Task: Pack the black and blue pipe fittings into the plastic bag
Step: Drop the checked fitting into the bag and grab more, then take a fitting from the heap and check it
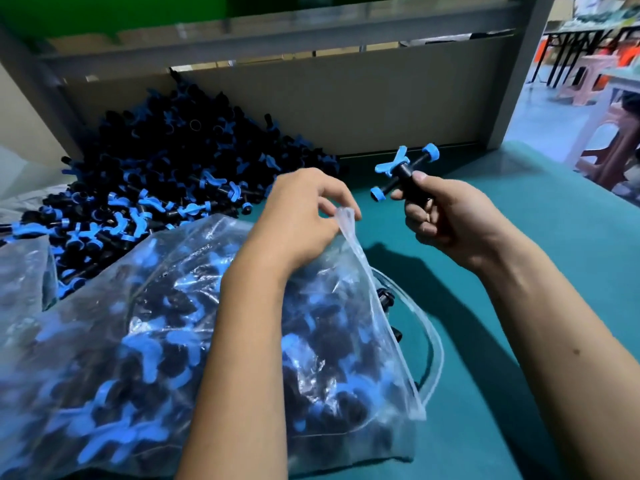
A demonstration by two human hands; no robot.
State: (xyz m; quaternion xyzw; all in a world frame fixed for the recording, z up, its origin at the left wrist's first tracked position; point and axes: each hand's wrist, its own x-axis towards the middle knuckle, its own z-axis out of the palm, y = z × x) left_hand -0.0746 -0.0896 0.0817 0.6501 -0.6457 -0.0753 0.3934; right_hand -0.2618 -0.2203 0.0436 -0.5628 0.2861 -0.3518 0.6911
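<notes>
The right hand (446, 216) is raised above the bench (519, 341), its fingers curled around the black stem of a pipe fitting (403, 173), thumb pressed on top; the fitting stands clear of the fist, showing a blue winged handle at the upper left and two blue caps on its cross arms, one high to the right and one low to the left. The left hand (304, 216) pinches the upper lip of the plastic bag (145, 341) between thumb and fingertips and lifts it, so that the bag's mouth gapes toward the right, just below the held fitting but apart from it. The clear bag lies on its side across the lower left of the bench, under the left forearm, and is stuffed with black and blue fittings; at its open edge a couple of black ends poke out, though the blur makes it hard to say whether they lie inside the lip or on the cloth. Behind the bag a large loose heap of fittings (166, 174) is piled against the grey back panel (381, 109) of the bench, touching the bag's far side. More clear plastic lies at the far left edge. The bench top is teal-green. Past the right-hand upright, a pink stool (588, 77) stands on the floor well apart from the work
</notes>
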